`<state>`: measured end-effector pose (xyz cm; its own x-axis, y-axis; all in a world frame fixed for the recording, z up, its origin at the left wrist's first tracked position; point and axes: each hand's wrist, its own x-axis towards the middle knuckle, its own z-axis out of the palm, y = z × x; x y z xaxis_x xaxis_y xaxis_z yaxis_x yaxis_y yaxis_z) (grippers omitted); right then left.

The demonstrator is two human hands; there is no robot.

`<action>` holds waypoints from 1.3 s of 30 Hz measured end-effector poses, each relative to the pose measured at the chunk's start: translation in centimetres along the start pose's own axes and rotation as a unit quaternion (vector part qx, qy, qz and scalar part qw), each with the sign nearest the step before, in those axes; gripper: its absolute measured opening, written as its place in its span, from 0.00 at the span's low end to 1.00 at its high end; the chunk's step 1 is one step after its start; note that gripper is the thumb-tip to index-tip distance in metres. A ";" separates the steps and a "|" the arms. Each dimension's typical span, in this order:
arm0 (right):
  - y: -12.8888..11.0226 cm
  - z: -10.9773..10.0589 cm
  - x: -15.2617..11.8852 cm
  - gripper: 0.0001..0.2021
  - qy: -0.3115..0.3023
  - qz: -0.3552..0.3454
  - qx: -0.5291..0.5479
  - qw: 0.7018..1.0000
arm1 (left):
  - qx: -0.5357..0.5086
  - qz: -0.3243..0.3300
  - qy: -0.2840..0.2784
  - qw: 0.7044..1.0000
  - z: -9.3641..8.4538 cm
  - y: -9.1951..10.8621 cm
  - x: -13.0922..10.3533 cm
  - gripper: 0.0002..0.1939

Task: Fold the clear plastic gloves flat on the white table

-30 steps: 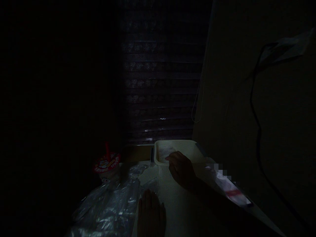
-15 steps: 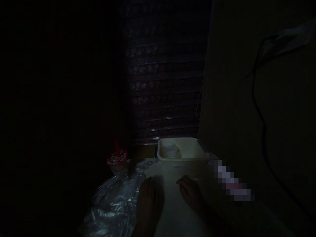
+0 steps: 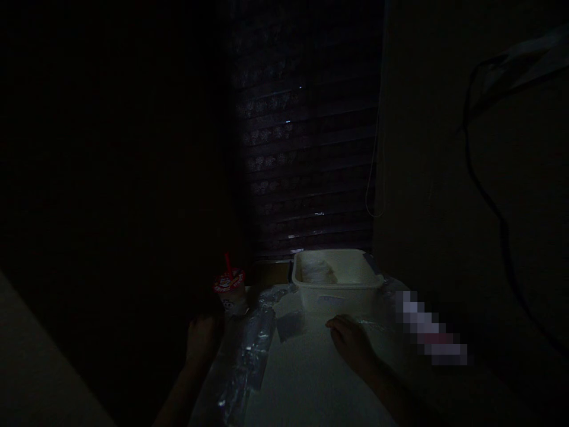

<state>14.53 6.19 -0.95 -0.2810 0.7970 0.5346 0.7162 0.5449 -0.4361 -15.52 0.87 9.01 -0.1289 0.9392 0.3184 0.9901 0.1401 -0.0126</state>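
My left hand (image 3: 204, 338) is over the table's left side, just in front of a drink cup (image 3: 231, 299) with a red patterned lid and red straw. Its fingers fade into the dark, so their grip is hidden. Clear plastic wrapping (image 3: 255, 350) lies crumpled to the right of that hand. On the pale tabletop (image 3: 306, 379), my right hand (image 3: 351, 344) rests open, its fingers pointing left and nothing visible in them. Between the hands lies a small flat grey piece (image 3: 290, 325), perhaps plastic. A white bin (image 3: 340, 290) stands beyond, holding something whitish (image 3: 319, 271).
Behind the table hangs a dark slatted blind (image 3: 311, 166) with a pull cord (image 3: 368, 201). A dark cable (image 3: 502, 231) runs down the right wall. A blurred-out patch (image 3: 429, 329) covers something at the table's right. The room is very dim.
My left hand has moved left, away from the middle. The plastic heap at left looks smaller, and the flat grey piece now shows. My right hand has barely moved; the view has shifted slightly.
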 end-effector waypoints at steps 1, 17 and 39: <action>0.0 0.0 0.0 0.13 -0.002 0.005 0.005 1.000 | -0.002 0.002 0.007 1.000 -0.4 0.4 -0.1 0.13; 0.2 -3.0 -0.3 0.18 -0.071 0.154 0.416 0.894 | -0.747 -0.069 -0.108 0.652 3.8 14.8 -1.2 0.12; 1.1 -1.9 -0.9 0.24 -0.089 0.268 0.586 0.759 | -0.832 -0.063 -0.251 0.492 7.2 17.0 -1.7 0.14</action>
<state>16.78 5.59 -0.55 -0.3071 0.9516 -0.0091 -0.2733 -0.0973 -0.9570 1.13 3.89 1.45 0.2210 0.9733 -0.0611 -0.4043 0.1485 0.9025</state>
